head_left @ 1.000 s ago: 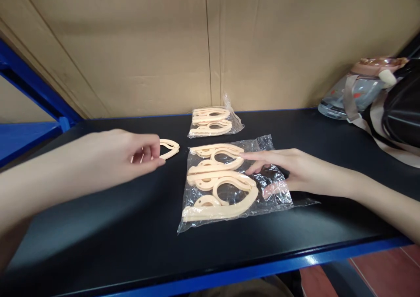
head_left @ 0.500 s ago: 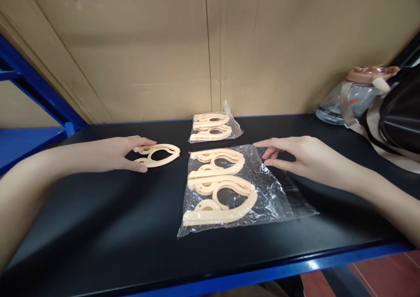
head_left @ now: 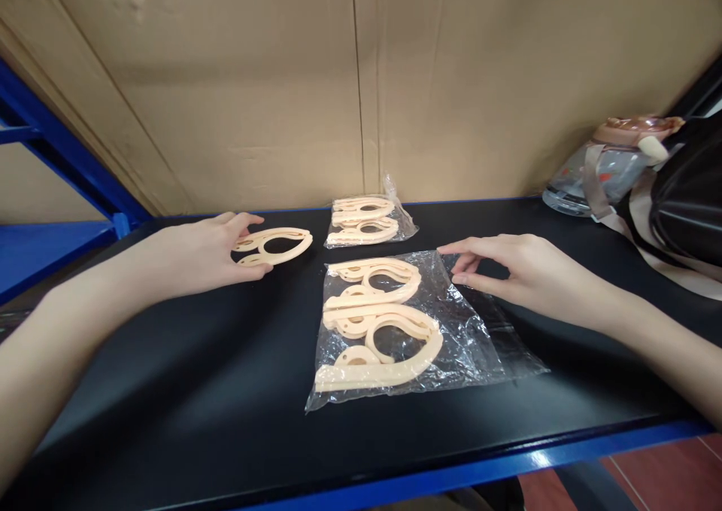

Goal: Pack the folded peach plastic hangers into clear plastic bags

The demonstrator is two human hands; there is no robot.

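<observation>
My left hand (head_left: 237,247) has its thumb and fingers closed on the edges of a beige folding hanger (head_left: 293,253), folded up, at the left. Part of that hanger is hidden by the hand. In front of me lies a clear plastic bag (head_left: 468,338) with two folded beige hangers (head_left: 389,375) flat inside. At the bag's right end, my right hand (head_left: 474,263) rests with forefinger stretched out and thumb apart, fingertips at the bag's edge. No hanger is in that hand.
Behind lies a second clear bag of beige hangers (head_left: 364,221), near the cardboard wall (head_left: 253,89). At the back right stand a clear water bottle (head_left: 609,168) with a strap and a black bag (head_left: 688,187). A blue frame (head_left: 73,138) borders the black tabletop (head_left: 226,413).
My left hand has closed on the loose hanger and shifted it slightly up and away from me. The right hand and the bags have hardly moved.
</observation>
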